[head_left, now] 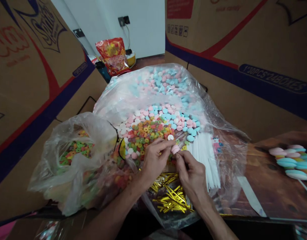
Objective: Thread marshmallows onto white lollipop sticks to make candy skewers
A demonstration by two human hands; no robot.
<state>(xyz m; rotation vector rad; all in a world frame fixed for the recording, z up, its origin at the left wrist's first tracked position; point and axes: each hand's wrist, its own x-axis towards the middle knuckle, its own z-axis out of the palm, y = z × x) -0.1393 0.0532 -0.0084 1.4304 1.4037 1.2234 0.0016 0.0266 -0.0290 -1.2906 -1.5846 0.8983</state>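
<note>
My left hand [154,160] and my right hand [190,173] meet over an open clear plastic bag [113,100] of sweets. Both pinch a pink round candy [175,149] between their fingertips. Under them lie pink, blue and white disc candies [165,115], small multicoloured ring candies [147,131], a bundle of white sticks [205,156] and a heap of gold twist ties [172,196]. Whether a stick is in the pink candy I cannot tell.
A second clear bag [73,160] of ring candies slumps at the left. Large cardboard boxes [243,50] wall in both sides. Finished candy skewers [292,161] lie on the brown table at right. A red snack packet [112,55] stands at the back.
</note>
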